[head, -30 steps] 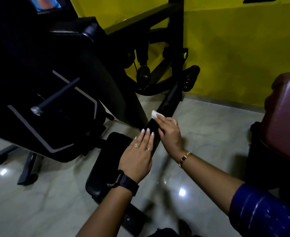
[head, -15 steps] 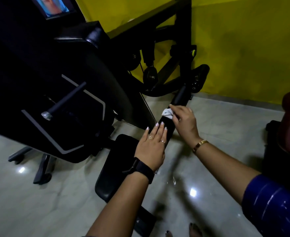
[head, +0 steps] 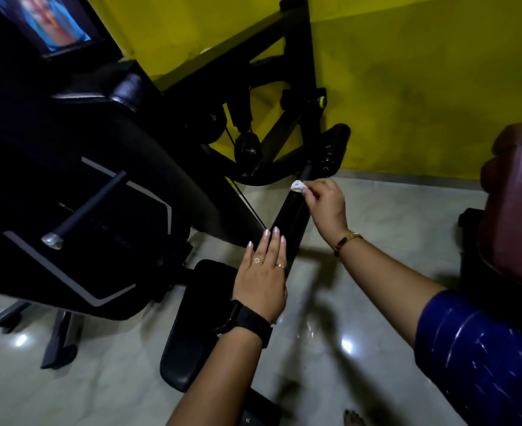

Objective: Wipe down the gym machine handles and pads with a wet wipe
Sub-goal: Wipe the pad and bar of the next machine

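Observation:
A black gym machine fills the left and centre, with a long black bar slanting up toward the yellow wall. My right hand pinches a small crumpled white wet wipe against the bar's upper end, just below a round black handle stub. My left hand lies flat with straight fingers on the lower part of the same bar. Beside that hand sits a black seat pad. A dark rod handle with a silver end cap sticks out from the machine's body at left.
A maroon padded seat on a dark frame stands at the right edge. The yellow wall is close behind the machine. Glossy pale tile floor lies between the two machines. A screen glows at top left. My toes show at the bottom.
My right hand has slid the wipe up the bar toward its far end near the wall. My left hand has stayed flat on the lower bar.

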Tool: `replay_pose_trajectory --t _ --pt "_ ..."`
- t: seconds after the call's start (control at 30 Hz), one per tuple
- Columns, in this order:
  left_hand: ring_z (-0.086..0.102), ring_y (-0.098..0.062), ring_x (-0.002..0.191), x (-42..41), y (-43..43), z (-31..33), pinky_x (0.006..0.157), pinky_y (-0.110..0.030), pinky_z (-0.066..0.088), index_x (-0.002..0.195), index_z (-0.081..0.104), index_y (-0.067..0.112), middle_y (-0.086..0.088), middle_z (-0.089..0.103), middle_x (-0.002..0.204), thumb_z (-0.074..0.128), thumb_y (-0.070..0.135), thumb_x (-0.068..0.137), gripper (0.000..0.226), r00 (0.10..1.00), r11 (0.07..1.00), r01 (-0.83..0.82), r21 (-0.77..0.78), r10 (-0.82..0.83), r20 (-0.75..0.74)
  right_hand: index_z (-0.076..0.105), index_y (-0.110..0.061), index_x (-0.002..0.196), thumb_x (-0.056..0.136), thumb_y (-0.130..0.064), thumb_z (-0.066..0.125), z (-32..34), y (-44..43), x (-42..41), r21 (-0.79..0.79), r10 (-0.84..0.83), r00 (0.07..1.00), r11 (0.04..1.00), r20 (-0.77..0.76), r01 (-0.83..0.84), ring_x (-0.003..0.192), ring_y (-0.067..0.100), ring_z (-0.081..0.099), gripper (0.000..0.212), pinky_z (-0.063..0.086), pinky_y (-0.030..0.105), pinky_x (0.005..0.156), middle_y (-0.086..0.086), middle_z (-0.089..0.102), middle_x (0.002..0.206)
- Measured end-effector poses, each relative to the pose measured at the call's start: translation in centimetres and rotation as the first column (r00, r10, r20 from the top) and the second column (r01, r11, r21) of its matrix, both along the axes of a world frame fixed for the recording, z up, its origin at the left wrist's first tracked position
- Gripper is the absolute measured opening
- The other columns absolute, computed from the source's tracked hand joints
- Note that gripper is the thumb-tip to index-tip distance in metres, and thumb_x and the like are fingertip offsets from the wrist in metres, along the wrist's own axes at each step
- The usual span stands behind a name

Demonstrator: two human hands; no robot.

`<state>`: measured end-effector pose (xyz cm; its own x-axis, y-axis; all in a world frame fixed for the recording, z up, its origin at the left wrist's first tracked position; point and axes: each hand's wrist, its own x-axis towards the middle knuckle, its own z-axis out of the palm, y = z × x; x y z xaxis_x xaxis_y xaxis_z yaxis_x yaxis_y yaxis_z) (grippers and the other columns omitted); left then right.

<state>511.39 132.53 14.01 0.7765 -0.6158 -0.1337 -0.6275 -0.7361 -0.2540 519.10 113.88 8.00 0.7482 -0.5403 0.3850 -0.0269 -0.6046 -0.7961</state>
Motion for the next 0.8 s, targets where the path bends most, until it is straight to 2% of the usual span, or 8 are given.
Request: replay_pose_trajectory --t 0.1,0.2,0.33,0.4,0.5,0.57,0.67,0.8 --pt "-0.020 -0.024 0.148 -0.1 0.0 -0.2 0.114 -0.041 -0.016 0.152 -0.016 0.008 -0.010 -0.023 0.160 0.034 0.028 0.101 0.074 1.000 1.000 -0.005 -0.012 0.004 -0.013 0.073 -0.004 0.103 0.090 -0.007 0.061 0.2 1.0 -1.1 0.010 0.045 0.999 0.999 0.020 -0.045 0.090 0.028 0.062 0.018 0.039 0.020 0.080 0.015 0.066 0.096" --pt "-0.019 -0.025 0.148 -0.1 0.0 0.0 0.117 -0.043 -0.012 0.149 -0.020 0.009 -0.009 -0.028 0.157 0.035 0.027 0.100 0.076 1.000 0.999 -0.003 -0.032 0.002 -0.029 0.071 -0.003 0.102 0.087 -0.006 0.057 -1.0 3.7 -4.2 -0.121 0.147 0.980 0.984 0.131 -0.131 0.086 0.027 0.062 0.021 0.044 0.025 0.081 0.013 0.066 0.094" --pt "-0.025 -0.026 0.146 0.0 -0.1 0.1 0.118 -0.047 -0.011 0.141 -0.028 0.009 -0.009 -0.032 0.156 0.038 0.028 0.099 0.081 0.998 0.999 -0.017 0.028 0.018 -0.059 0.069 -0.001 0.106 0.087 -0.007 0.052 -1.9 3.9 -5.0 -0.239 0.190 0.969 0.960 0.161 -0.149 0.087 0.028 0.060 0.026 0.041 0.023 0.084 0.014 0.064 0.096" --pt "-0.026 -0.026 0.146 0.0 -0.1 0.2 0.116 -0.046 -0.013 0.147 -0.026 0.011 -0.010 -0.031 0.157 0.038 0.027 0.098 0.082 0.998 0.999 -0.018 0.036 0.020 -0.053 0.069 -0.001 0.104 0.085 -0.007 0.051 -1.4 2.6 -2.9 -0.244 0.148 0.982 0.963 0.120 -0.116 0.083 0.032 0.059 0.027 0.039 0.024 0.081 0.015 0.064 0.093" --pt "-0.027 -0.027 0.145 -0.1 -0.2 0.4 0.115 -0.048 -0.016 0.149 -0.024 0.009 -0.009 -0.032 0.157 0.038 0.027 0.097 0.083 0.998 0.998 -0.027 0.056 0.030 -0.058 0.071 -0.003 0.103 0.084 -0.001 0.059 -0.7 -0.5 1.1 -0.175 -0.004 0.999 0.985 -0.036 -0.002 0.086 0.036 0.058 0.024 0.032 0.024 0.078 0.015 0.063 0.094" --pt "-0.028 -0.027 0.145 -0.1 -0.3 0.6 0.113 -0.050 -0.017 0.147 -0.026 0.009 -0.009 -0.032 0.157 0.039 0.029 0.097 0.084 0.998 0.997 -0.031 0.073 0.035 -0.054 0.072 -0.001 0.103 0.085 0.000 0.059 -0.1 -2.2 3.0 -0.129 -0.053 0.992 0.991 -0.112 0.038 0.092 0.038 0.057 0.022 0.038 0.029 0.081 0.017 0.063 0.099" --pt "-0.029 -0.026 0.145 -0.2 -0.4 0.6 0.111 -0.051 -0.020 0.149 -0.023 0.009 -0.008 -0.032 0.157 0.039 0.030 0.097 0.084 0.998 0.996 -0.040 0.074 0.044 -0.055 0.072 0.002 0.101 0.086 0.002 0.058 1.1 -1.8 3.7 -0.121 -0.066 0.990 0.991 -0.126 0.050 0.094 0.038 0.058 0.021 0.044 0.034 0.082 0.019 0.065 0.101" --pt "-0.029 -0.026 0.144 -0.2 -0.4 0.4 0.110 -0.051 -0.021 0.149 -0.023 0.009 -0.008 -0.033 0.157 0.040 0.032 0.096 0.085 0.999 0.998 -0.038 0.055 0.040 -0.035 0.072 0.000 0.100 0.074 0.010 0.067 1.2 1.3 0.4 -0.262 0.048 0.996 0.963 -0.072 -0.066 0.087 0.034 0.058 0.028 0.042 0.029 0.078 0.014 0.066 0.095"
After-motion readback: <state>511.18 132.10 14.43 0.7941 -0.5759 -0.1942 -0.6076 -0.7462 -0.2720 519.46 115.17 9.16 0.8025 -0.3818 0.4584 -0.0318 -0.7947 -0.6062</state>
